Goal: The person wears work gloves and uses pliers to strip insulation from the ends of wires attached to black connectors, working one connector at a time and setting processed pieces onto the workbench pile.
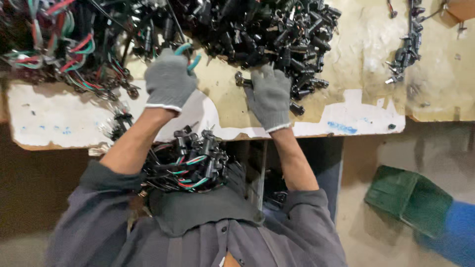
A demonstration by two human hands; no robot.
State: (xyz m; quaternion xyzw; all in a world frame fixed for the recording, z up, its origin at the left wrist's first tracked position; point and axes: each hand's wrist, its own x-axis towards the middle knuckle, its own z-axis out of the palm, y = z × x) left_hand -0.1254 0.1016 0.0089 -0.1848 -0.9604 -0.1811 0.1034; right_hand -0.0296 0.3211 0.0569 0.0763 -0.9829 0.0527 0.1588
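Worn and patchy, the workbench (356, 54) in front of you showed bare brown board with flaking white paint along its near edge, and its far part ran out of the top of the view. Your left hand (169, 80), in a grey knit glove, was curled shut around the teal handles of a small pair of pliers (190, 55); the tool's working end was hidden behind the glove and the tangle beyond it. Your right hand (269, 96), gloved the same way, lay palm down with fingers loosely spread on the near edge of the heap of black connector parts (267, 29), touching one small black piece (242, 80) just left of it; whether the fingers gripped it could not be told. At far left a bundle of red, green and black wires (59, 44) was cut off by the frame. Another wired bundle (190, 163) hung near your chest below the bench edge, partly hidden by your left forearm. Far right, a smaller string of dark parts (408, 47) lay apart, and a green and blue object (420, 207) sat on the floor, blurred and cropped.
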